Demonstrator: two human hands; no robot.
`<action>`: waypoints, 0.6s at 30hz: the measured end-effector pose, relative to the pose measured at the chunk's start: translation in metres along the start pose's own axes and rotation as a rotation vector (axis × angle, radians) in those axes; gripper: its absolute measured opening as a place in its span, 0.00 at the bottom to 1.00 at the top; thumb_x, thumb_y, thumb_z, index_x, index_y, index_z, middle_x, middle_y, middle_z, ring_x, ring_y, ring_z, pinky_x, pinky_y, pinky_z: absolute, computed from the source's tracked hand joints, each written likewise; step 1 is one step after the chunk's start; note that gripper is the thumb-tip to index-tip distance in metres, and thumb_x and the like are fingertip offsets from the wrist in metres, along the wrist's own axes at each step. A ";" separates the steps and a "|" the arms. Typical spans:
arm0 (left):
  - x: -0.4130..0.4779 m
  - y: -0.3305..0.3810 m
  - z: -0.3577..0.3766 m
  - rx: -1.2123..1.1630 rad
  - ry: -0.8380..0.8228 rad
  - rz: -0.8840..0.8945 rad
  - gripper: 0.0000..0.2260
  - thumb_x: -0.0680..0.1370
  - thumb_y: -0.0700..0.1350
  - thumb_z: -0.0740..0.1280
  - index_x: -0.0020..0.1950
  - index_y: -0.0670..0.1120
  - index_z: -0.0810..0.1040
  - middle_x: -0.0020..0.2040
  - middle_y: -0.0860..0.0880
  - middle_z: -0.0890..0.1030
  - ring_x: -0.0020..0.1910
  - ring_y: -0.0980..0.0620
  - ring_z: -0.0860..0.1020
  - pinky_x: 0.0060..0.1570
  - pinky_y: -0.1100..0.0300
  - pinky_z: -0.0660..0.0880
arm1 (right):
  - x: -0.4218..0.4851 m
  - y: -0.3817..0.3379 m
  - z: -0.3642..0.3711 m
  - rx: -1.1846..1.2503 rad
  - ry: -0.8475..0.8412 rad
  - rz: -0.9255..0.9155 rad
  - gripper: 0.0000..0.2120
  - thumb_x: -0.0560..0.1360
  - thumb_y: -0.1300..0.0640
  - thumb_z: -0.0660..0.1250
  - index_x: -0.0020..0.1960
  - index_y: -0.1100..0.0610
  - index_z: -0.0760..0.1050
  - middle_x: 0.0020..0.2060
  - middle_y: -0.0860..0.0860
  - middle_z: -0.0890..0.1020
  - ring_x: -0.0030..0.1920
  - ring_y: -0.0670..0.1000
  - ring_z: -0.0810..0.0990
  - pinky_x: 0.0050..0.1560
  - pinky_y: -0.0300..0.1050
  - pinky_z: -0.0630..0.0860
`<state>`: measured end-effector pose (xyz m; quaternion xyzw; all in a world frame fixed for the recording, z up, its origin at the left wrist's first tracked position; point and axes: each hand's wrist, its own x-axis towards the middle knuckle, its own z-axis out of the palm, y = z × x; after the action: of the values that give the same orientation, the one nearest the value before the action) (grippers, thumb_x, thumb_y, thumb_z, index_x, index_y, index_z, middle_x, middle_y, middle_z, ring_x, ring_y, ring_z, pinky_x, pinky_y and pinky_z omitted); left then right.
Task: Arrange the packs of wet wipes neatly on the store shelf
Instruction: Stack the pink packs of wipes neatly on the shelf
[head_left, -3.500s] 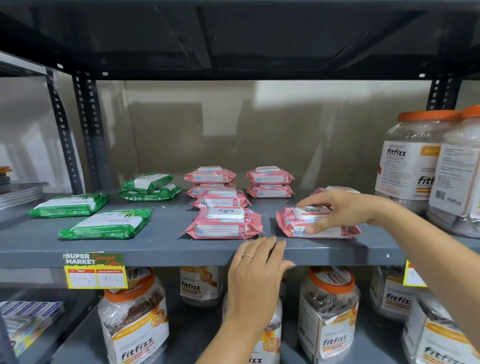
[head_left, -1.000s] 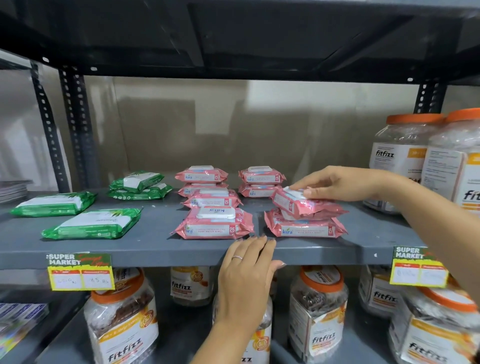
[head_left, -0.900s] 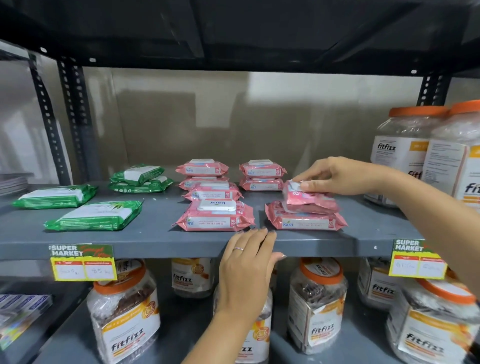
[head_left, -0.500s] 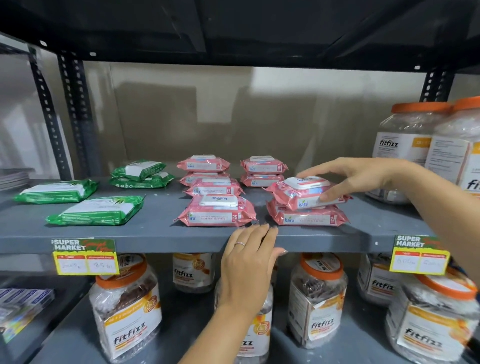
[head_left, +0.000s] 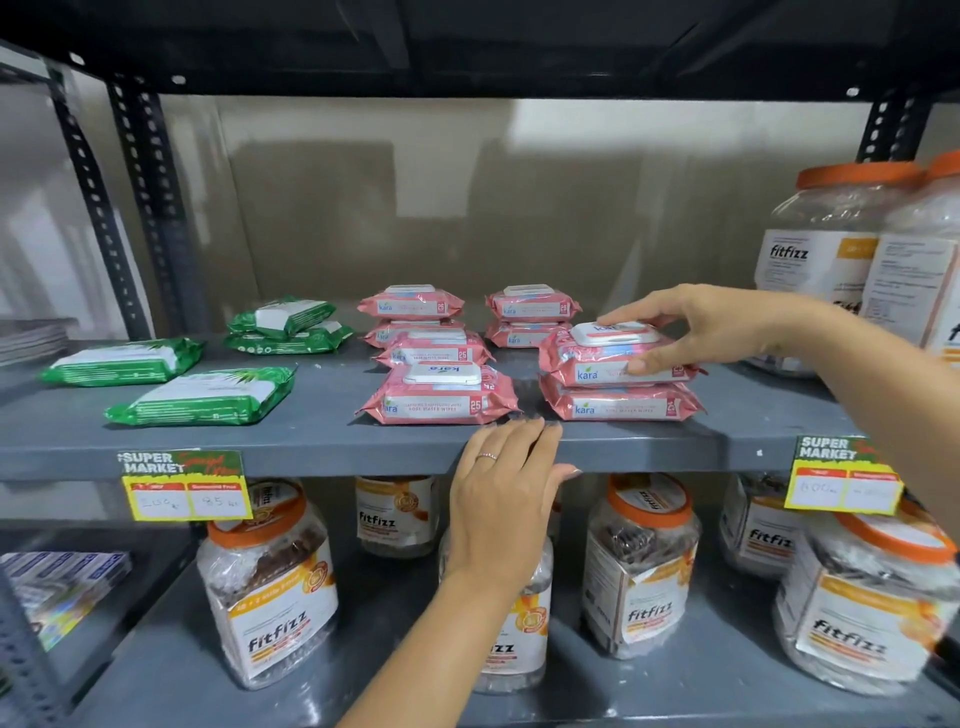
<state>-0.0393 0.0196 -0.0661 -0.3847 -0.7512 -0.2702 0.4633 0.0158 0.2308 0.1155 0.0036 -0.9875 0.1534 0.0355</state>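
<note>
My right hand (head_left: 691, 325) is closed around the top pink pack (head_left: 613, 353), thumb pressed to its front edge by the "kara" print and the other fingers curled over the back of its white flip lid, so the pack sits pinched between them. That pack lies flat on a second pink pack (head_left: 621, 405), the two making a short stack at the front right of the grey shelf (head_left: 322, 441). My left hand (head_left: 506, 488) holds nothing: its fingers are laid out loose over the shelf's front lip, a ring on one of them, with the thumb tucked below the edge. Just left of my stack a single pink pack (head_left: 439, 397) lies near the front with its lid print upside down, another pink pack (head_left: 434, 351) right behind it, and at the back two stacks of two, the rear left stack (head_left: 410, 314) and the rear right stack (head_left: 532, 314). Further left are the green packs: one at the front (head_left: 202, 397), one beside it toward the far left (head_left: 122, 361), and a tilted pair (head_left: 285, 327) behind them. Large fitfizz jars (head_left: 831, 260) with orange lids stand at the right end of the shelf, and more jars (head_left: 270, 582) crowd the shelf below. Yellow price tags (head_left: 184, 491) hang from the shelf's front edge.
</note>
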 end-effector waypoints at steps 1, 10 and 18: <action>0.000 0.000 0.000 0.006 0.000 0.000 0.16 0.74 0.49 0.71 0.58 0.43 0.81 0.56 0.46 0.83 0.56 0.47 0.80 0.61 0.50 0.74 | 0.000 -0.001 0.001 -0.016 0.004 0.006 0.28 0.68 0.45 0.71 0.67 0.36 0.67 0.58 0.43 0.75 0.53 0.44 0.76 0.51 0.45 0.78; 0.004 0.004 -0.007 0.047 -0.080 -0.002 0.17 0.72 0.49 0.74 0.58 0.44 0.81 0.56 0.47 0.83 0.55 0.48 0.80 0.61 0.51 0.74 | 0.000 0.004 0.000 0.025 -0.017 0.051 0.46 0.61 0.37 0.70 0.73 0.36 0.51 0.66 0.46 0.71 0.62 0.51 0.73 0.62 0.51 0.73; -0.009 -0.025 -0.044 0.144 0.151 -0.031 0.07 0.78 0.50 0.66 0.46 0.48 0.81 0.48 0.52 0.82 0.49 0.51 0.77 0.58 0.55 0.67 | 0.021 -0.020 -0.006 -0.060 0.230 -0.190 0.37 0.64 0.36 0.69 0.70 0.40 0.63 0.64 0.43 0.73 0.60 0.41 0.70 0.53 0.31 0.64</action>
<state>-0.0360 -0.0309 -0.0569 -0.3175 -0.7374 -0.2509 0.5407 -0.0041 0.2138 0.1291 0.0785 -0.9763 0.1192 0.1627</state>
